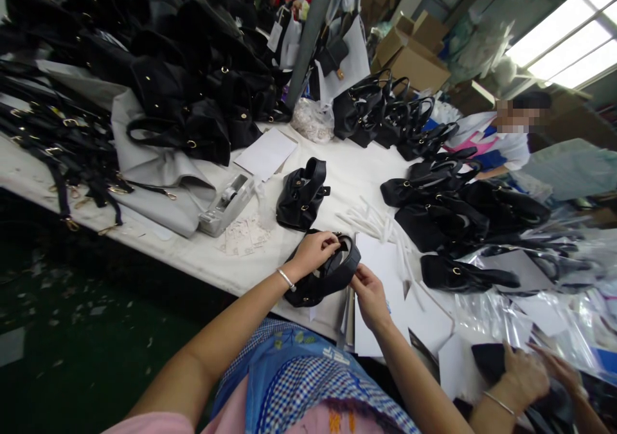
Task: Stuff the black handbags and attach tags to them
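Observation:
A small black handbag (308, 290) lies on the table's near edge in front of my body, its wide handle (351, 268) arched to the right. My left hand (315, 252), with a silver bangle at the wrist, reaches over the bag, and its fingers are pinched together inside the loop of the handle. Something white shows inside the loop. From the right, my right hand (370, 294) grips the outer edge of the handle between thumb and fingers. A second black handbag (301, 196) stands upright just beyond.
A tape dispenser (226, 204) and grey cloth (149, 164) lie left, near black straps (62, 144). Black bags (434, 215) fill the right, beside white strips (376, 218) and white sheets (378, 260). A co-worker's hands (525, 373) work lower right; another person (501, 138) sits beyond.

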Demonstrator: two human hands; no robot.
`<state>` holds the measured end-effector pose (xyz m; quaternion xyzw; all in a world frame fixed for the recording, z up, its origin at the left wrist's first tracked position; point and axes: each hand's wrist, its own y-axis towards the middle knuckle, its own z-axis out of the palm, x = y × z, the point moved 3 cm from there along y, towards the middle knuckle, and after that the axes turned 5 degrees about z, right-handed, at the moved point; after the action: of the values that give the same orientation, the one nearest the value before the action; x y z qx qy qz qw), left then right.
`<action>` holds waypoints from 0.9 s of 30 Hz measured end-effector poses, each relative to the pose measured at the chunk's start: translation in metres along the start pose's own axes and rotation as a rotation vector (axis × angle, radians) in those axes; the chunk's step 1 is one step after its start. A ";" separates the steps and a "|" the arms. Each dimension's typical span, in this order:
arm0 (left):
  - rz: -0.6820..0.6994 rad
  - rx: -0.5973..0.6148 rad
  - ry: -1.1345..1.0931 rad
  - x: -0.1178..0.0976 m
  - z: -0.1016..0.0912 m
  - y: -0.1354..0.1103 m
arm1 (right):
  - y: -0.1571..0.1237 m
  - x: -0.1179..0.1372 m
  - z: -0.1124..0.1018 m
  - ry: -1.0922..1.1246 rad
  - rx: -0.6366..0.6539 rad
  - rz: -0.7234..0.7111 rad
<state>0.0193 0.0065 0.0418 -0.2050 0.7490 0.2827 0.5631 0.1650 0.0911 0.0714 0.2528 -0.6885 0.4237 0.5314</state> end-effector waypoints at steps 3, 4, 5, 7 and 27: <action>-0.027 0.238 -0.154 -0.005 -0.008 -0.024 | 0.003 0.002 0.003 -0.008 -0.050 -0.033; -0.031 0.306 -0.176 -0.006 -0.011 -0.030 | 0.003 0.001 0.004 -0.010 -0.071 -0.032; -0.034 0.352 -0.180 -0.006 -0.014 -0.035 | 0.003 -0.001 0.005 -0.005 -0.092 -0.027; -0.038 0.395 -0.161 -0.007 -0.019 -0.040 | 0.003 -0.004 0.009 0.032 -0.110 -0.006; -0.156 0.487 -0.044 -0.050 -0.006 -0.055 | -0.014 0.020 -0.014 0.168 0.179 0.035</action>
<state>0.0637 -0.0395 0.0806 -0.1142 0.7645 0.0542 0.6321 0.1777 0.0981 0.0959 0.2509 -0.6052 0.5126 0.5551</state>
